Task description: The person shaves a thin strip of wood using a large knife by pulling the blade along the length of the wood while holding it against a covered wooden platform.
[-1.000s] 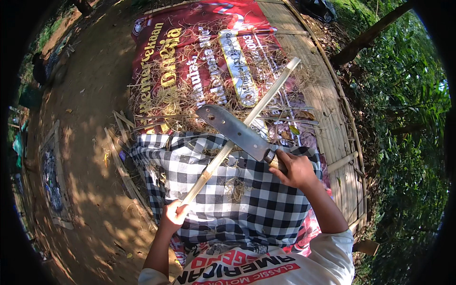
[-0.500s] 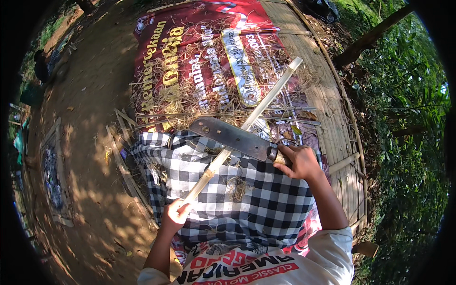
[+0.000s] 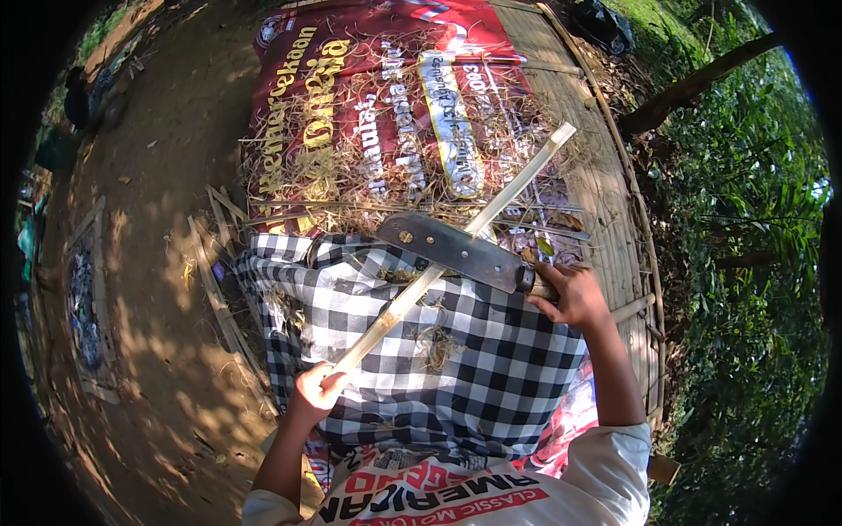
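Note:
A long pale bamboo strip (image 3: 395, 314) slants from near my lap up to the far right. My left hand (image 3: 317, 392) is closed round its near end. In my right hand (image 3: 568, 294) is the handle of a broad machete (image 3: 456, 251), its dark blade pointing left and lying across the strip's middle. The blade hides a short stretch of the strip. Below both, a black-and-white checked cloth (image 3: 474, 351) covers my lap, with a small clump of shavings (image 3: 434, 349) on it.
Ahead, a red printed banner (image 3: 377, 53) strewn with curly shavings (image 3: 324, 171) covers part of a bamboo platform (image 3: 605, 193). Loose bamboo pieces (image 3: 219, 289) lean at the left by the dirt ground (image 3: 158, 289). Green plants (image 3: 745, 175) grow beyond the platform's right edge.
The machete and my right hand have shifted slightly right and nearer. The strip's far end has also moved a little right and nearer; both hands keep their grip.

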The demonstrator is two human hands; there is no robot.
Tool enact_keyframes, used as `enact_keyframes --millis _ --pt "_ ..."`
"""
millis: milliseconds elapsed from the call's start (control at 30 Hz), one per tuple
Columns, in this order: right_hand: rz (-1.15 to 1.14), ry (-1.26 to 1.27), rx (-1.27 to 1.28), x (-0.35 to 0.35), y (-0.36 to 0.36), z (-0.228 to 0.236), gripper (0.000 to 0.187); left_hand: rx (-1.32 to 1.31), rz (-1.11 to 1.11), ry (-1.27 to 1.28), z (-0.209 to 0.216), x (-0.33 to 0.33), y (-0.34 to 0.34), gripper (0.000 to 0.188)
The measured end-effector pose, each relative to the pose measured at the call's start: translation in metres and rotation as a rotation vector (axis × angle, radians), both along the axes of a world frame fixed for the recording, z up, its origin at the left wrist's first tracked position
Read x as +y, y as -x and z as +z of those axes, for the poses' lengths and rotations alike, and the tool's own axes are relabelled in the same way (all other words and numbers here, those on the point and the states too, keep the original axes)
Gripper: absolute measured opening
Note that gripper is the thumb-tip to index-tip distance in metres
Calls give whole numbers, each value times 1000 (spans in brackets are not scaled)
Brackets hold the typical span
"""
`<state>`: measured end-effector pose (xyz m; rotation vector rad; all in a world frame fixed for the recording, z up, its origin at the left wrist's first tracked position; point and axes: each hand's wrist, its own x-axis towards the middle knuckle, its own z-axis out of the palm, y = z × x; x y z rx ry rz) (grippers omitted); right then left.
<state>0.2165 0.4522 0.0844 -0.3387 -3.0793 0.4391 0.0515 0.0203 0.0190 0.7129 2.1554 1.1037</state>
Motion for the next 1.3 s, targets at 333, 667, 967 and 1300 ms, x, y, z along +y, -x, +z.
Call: enact_keyframes --millis 333,667,967,1300 --pt "-47 -47 7 -28 8 -10 52 23 12 32 -12 -1 1 21" --pt "-161 -121 3 12 10 6 47 35 58 -40 -15 -3 -2 21" --pt "-49 31 -41 -21 10 -6 55 28 53 -38 -24 -7 -2 17" --pt "-6 -11 -12 10 15 -9 58 22 62 -32 -14 -3 -3 16"
